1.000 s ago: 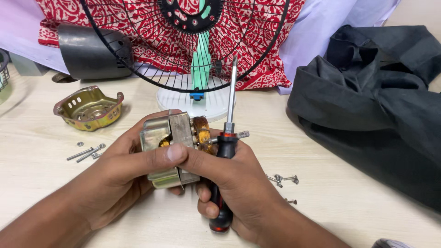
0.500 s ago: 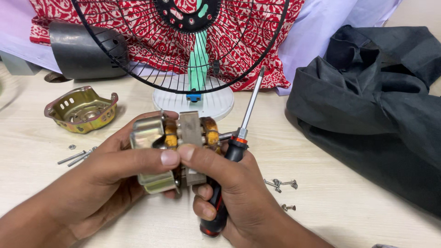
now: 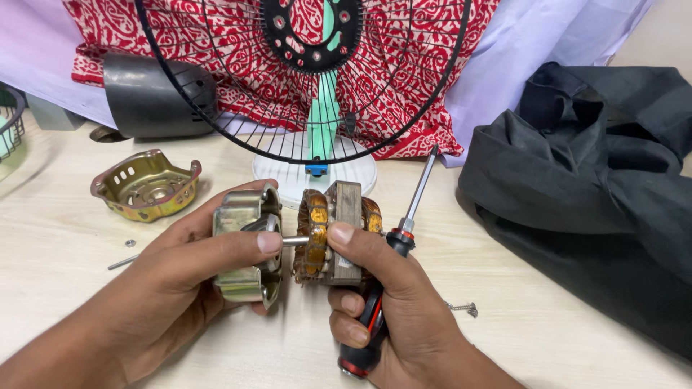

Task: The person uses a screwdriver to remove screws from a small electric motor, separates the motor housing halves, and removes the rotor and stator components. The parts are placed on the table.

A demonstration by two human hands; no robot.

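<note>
In the middle of the frame, the left hand (image 3: 180,270) grips the metal cover (image 3: 245,252), now pulled apart from the motor (image 3: 335,230) the right hand (image 3: 404,310) pinches, along with a screwdriver (image 3: 393,274).

The right hand (image 3: 404,317) hides most of the screwdriver (image 3: 393,288) handle; the fan guard (image 3: 303,79) is cut off by the top edge.

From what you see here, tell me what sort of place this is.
Probably a home repair spot, not a workshop: a wire fan guard, patterned red cloth and loose screws on a pale wooden table.
</note>
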